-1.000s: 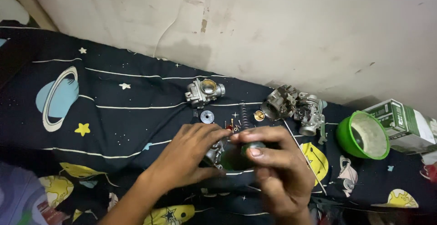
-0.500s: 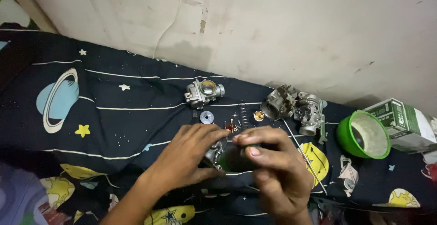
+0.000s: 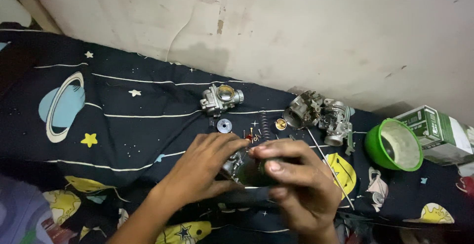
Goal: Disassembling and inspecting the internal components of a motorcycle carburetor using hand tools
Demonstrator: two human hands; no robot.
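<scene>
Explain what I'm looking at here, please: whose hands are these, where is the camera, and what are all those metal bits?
There is no machine here, only a person working with bare hands. The one camera sits on the person's head and looks down, so you see what they see.

The surface is a dark sheet printed with planets and stars, set against a pale wall. On it lie a metal carburettor, a second part in pieces, a washer, a spring, a thin rod, a green bowl and a green and white box.

The left hand and right hand meet in the middle, together holding a small metal part. The fingers hide most of it.
</scene>
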